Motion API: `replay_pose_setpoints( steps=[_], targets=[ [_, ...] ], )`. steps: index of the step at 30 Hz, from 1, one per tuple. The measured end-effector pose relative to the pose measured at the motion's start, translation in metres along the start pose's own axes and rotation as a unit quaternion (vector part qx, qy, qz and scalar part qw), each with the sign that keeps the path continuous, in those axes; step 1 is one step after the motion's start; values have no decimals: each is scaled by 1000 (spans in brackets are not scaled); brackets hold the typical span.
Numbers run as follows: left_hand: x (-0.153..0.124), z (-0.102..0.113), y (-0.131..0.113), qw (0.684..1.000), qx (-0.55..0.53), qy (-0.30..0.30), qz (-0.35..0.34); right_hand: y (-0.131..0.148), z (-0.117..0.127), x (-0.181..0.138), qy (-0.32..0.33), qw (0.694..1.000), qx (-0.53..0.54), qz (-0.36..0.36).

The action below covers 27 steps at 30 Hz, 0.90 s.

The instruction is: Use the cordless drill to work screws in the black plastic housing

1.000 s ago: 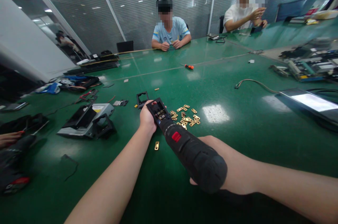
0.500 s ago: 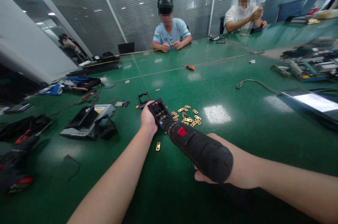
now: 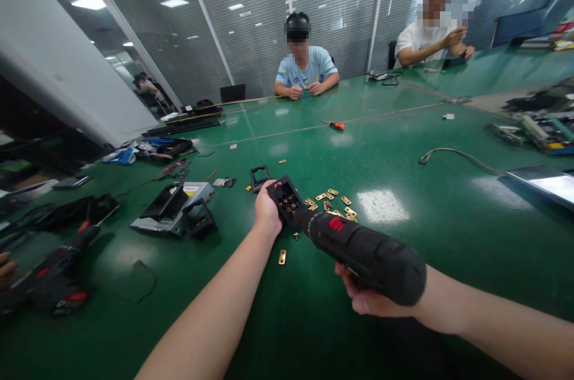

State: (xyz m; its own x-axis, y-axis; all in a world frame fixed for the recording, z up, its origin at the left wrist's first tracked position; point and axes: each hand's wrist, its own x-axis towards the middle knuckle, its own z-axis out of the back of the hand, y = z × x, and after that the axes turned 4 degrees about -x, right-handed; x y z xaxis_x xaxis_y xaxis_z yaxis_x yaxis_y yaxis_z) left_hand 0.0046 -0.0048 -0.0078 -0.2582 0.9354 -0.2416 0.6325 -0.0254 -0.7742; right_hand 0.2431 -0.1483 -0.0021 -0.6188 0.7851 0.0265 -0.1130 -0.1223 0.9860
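My left hand (image 3: 268, 210) grips a black plastic housing (image 3: 283, 189) by its left side, tilted above the table. Small brass-coloured metal parts sit inside the housing. My right hand (image 3: 374, 299) is wrapped round the handle of a black cordless drill (image 3: 368, 254) with a red switch on top. The drill's nose meets the lower right end of the housing; its bit tip is hidden. Beside the housing lie several brass plates (image 3: 345, 201), each with holes. A single brass plate (image 3: 282, 257) and a small screw (image 3: 296, 236) rest nearer to me.
A black frame (image 3: 259, 177) lies behind the housing. To the left are a grey metal box (image 3: 156, 221), another black frame (image 3: 200, 220) and a second drill (image 3: 58, 278), with a hand at the edge. An orange screwdriver (image 3: 336, 125) lies farther back. Two people sit opposite.
The view has shifted, so most things sit farther right and lower. The drill, in my right hand, remains against the housing in my left hand. Another hand now shows at the left edge.
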Motion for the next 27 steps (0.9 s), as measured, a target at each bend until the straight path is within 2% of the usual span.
replay_pose_setpoints(
  steps=[5,10,13,23,27],
  targets=[
    [2,0,0,1000,-7,-1,5,2,0,0,16,999,51,-10],
    [5,1,2,1000,-5,-5,3,22,-2,-2,-11,999,-44,-19],
    [4,1,1,1000,-5,0,-3,31,-4,0,-2,997,-72,-4],
    [0,-5,-2,1000,14,-6,-4,36,-4,4,38,999,-34,12],
    [-1,-6,-3,1000,9,-5,-4,45,-6,5,24,1000,-15,3]
  ],
)
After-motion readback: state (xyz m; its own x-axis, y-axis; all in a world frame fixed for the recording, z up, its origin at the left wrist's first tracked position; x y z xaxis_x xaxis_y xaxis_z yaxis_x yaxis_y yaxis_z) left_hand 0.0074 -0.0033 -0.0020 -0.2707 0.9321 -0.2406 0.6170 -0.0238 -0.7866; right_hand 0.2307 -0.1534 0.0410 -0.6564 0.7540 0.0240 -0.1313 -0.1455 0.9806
